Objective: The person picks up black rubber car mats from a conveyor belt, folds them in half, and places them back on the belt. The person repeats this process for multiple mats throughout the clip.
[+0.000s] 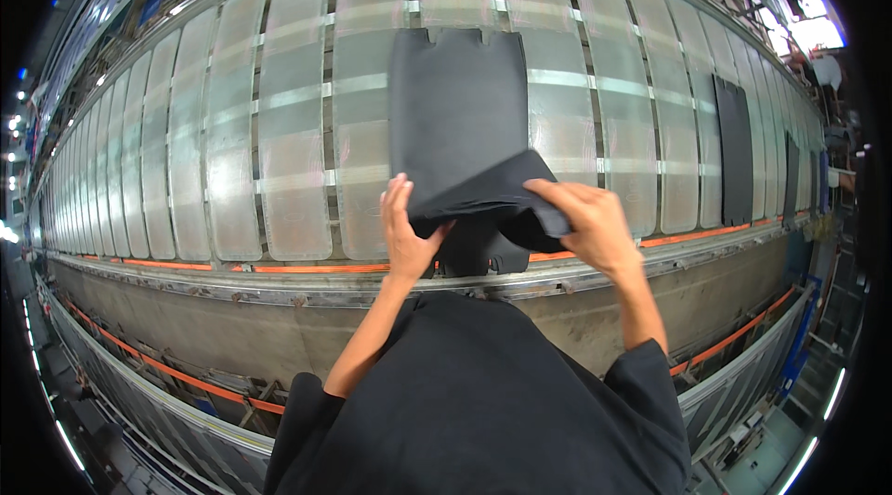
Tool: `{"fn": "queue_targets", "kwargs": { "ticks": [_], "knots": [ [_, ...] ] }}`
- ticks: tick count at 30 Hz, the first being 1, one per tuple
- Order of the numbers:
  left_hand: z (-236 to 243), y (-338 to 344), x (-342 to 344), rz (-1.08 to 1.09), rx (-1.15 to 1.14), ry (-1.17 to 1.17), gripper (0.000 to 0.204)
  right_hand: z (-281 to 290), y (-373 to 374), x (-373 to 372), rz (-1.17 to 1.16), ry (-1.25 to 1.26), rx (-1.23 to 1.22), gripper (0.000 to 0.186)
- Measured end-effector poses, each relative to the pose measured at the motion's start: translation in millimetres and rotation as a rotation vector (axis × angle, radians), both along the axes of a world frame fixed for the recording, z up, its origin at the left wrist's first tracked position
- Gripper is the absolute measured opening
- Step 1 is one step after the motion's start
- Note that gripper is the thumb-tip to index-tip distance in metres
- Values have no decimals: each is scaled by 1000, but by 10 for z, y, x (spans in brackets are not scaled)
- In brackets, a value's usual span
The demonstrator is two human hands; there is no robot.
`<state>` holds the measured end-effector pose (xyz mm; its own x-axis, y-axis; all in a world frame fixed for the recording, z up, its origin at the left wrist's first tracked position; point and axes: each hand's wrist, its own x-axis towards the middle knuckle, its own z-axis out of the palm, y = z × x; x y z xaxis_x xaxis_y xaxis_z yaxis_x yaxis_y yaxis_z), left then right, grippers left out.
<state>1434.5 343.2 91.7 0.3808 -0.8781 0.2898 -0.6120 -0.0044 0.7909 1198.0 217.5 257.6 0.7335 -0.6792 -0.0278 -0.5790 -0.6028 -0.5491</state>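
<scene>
A dark grey-black notched sheet (460, 110) lies flat on the pale panels in front of me, its far edge cut with small notches. Its near part is raised into a folded flap (497, 187); whether this is the same sheet or a second layer I cannot tell. My right hand (593, 224) grips the flap's right side, fingers on top, and the material bends below them. Against the left edge rests my left hand (406, 233), fingers stretched upward and thumb spread toward the fold. Another dark part (474, 254) hangs over the near rail, beneath the flap.
Long translucent panels (297, 114) run side by side left and right, with narrow gaps. A metal rail (307, 283) and an orange strip (269, 269) border their near side. Farther right lies another dark sheet (733, 151). A person (825, 72) stands at the far right.
</scene>
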Motion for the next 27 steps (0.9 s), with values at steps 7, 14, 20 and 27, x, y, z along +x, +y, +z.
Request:
{"fn": "queue_targets", "kwargs": {
  "ticks": [7, 14, 20, 27],
  "knots": [
    [-478, 912, 197, -446, 515, 368, 48, 1330, -25, -127, -178, -73, 83, 47],
    [877, -55, 1123, -496, 425, 287, 40, 1610, -51, -1149, -792, -280, -65, 27],
    [2646, -1970, 1693, -476, -243, -826, 37, 762, 70, -1670, -1003, -624, 20, 51],
    [3135, -2722, 566, -283, -793, -645, 36, -932, 1098, -164, -1357, -1357, 913, 48]
  ]
}}
